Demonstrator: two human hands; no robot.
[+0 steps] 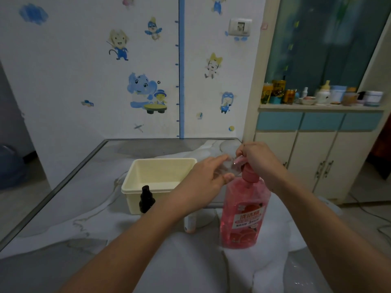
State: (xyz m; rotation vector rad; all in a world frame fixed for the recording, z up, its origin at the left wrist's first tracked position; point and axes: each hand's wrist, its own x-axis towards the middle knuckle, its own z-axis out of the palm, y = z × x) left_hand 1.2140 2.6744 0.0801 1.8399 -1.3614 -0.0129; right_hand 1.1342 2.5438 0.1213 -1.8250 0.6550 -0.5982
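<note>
Pink pump bottle (pixel 243 208) of what looks like liquid cleanser stands upright at the near right of the pale table (pixel 63 208), just in front of a cream plastic bin (pixel 165 160). Both of the person's hands meet at its top. The right hand (pixel 260 159) comes over from the right and pinches the pump nozzle (pixel 239 160) between curled fingers. The left hand (pixel 205 180) is closed on a clear piece (pixel 225 167), held right against the nozzle; whether that is film, a seal or a small cup cannot be told from here.

The work appears to be at an early stage. The bottle looks nearly full, its red collar sits in place on the neck, and no liquid shows on the table or in the visible part of the bin. Freeing or pressing the pump seems to be the step in hand, with any dispensing yet to come.

A black spray bottle (pixel 146 198) stands against the bin's front, and a small white bottle (pixel 190 224) is partly hidden behind the left wrist.
</note>
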